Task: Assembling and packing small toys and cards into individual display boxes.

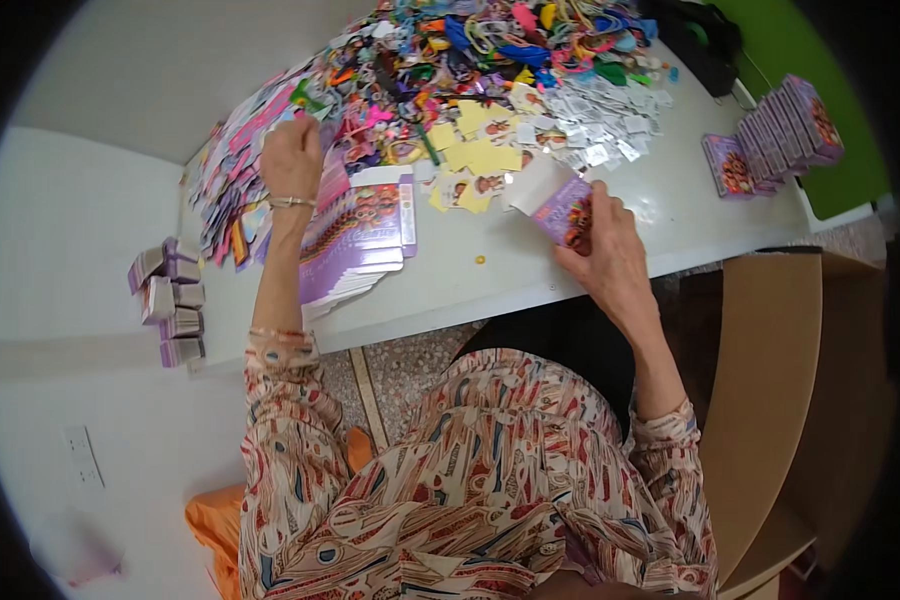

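Observation:
My right hand point(610, 245) grips a small purple box point(567, 215) with a colourful picture, its white flap standing open at the far end. The box is tilted just above the white table point(450, 275). Over the heap of pink and purple flat pieces point(245, 160) is my left hand point(291, 160), fingers curled closed; what they hold, if anything, is hidden. A small green piece point(308, 98) shows just beyond those fingers. Below my left wrist lies a fanned stack of flattened purple cartons point(355, 250). Yellow cards and picture cards point(480, 155) lie between my hands.
A big jumble of coloured trinkets point(490, 50) covers the table's back. Small silvery-white packets point(600, 115) lie to its right. Finished-looking purple boxes point(785, 130) stand stacked at the far right; more boxes point(170, 300) are piled at the left edge. A large cardboard box point(770, 370) stands right.

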The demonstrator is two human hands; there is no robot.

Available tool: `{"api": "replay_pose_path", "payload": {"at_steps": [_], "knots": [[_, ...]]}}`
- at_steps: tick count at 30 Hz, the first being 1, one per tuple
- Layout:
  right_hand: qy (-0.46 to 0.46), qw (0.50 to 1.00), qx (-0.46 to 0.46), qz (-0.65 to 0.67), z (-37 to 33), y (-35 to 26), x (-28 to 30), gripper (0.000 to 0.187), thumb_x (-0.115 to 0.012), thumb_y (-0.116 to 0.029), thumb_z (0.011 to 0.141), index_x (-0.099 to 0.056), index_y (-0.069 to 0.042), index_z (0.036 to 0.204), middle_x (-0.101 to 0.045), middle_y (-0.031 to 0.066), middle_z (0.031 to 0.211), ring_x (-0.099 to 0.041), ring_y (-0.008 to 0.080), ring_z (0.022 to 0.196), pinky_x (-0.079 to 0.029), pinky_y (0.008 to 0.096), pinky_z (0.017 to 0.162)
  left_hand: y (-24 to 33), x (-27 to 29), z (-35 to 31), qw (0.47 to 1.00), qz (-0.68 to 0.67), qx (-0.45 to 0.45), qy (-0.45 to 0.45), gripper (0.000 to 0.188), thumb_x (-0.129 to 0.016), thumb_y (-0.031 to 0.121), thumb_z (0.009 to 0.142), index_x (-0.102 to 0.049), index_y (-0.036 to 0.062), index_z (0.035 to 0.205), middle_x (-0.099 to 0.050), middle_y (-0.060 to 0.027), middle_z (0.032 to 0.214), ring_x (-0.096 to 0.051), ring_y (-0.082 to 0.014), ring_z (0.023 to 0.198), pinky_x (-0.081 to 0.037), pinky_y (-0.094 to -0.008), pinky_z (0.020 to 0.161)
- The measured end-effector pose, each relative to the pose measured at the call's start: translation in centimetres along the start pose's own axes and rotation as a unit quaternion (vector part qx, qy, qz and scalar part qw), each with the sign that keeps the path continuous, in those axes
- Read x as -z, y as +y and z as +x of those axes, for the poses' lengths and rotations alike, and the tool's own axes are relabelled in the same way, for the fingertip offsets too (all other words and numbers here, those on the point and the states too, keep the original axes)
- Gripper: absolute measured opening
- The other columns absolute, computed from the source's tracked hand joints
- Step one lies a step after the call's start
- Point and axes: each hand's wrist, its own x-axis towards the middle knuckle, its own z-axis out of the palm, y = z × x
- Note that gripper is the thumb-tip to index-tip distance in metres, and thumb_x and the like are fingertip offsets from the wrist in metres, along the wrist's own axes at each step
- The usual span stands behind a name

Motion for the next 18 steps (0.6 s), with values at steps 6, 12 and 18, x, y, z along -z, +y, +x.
{"api": "replay_pose_path", "payload": {"at_steps": [6,12,18], "knots": [[0.022,0.999,0.023,-0.029,0.3,-0.9,0.1,0.080,-0.075,-0.016,0.070,-0.031,0.005,0.133,-0.055,0.0226,0.103,-0.054,0.0389,0.097,-0.048,0.0449,0.082,13.2,5.5,-3.9,0.749,-0.662,0.031,0.015,0.007,-0.062,0.007,0.090,-0.065,0.0016,0.093,-0.064,-0.0018,0.076,-0.061,-0.0073,0.064,-0.051,-0.0223,0.058],[-0.007,1.000,0.004,-0.018,-0.1,-1.0,0.7,0.080,-0.074,-0.018,0.071,-0.030,0.007,0.133,-0.054,0.0234,0.103,-0.054,0.0392,0.095,-0.048,0.0456,0.082,16.4,4.6,-6.7,0.729,-0.683,0.033,0.020,0.007,-0.061,0.003,0.090,-0.060,-0.0003,0.097,-0.064,-0.0029,0.079,-0.063,-0.0079,0.066,-0.052,-0.0214,0.057],[-0.008,1.000,0.003,0.011,-0.3,-0.7,0.7,0.077,-0.073,-0.019,0.071,-0.033,0.007,0.132,-0.054,0.0245,0.104,-0.054,0.0398,0.095,-0.048,0.0452,0.082,15.9,4.7,-5.9,0.720,-0.693,0.029,0.015,0.013,-0.059,0.002,0.092,-0.059,-0.0033,0.104,-0.064,-0.0064,0.084,-0.064,-0.0115,0.069,-0.057,-0.0246,0.063]]}}
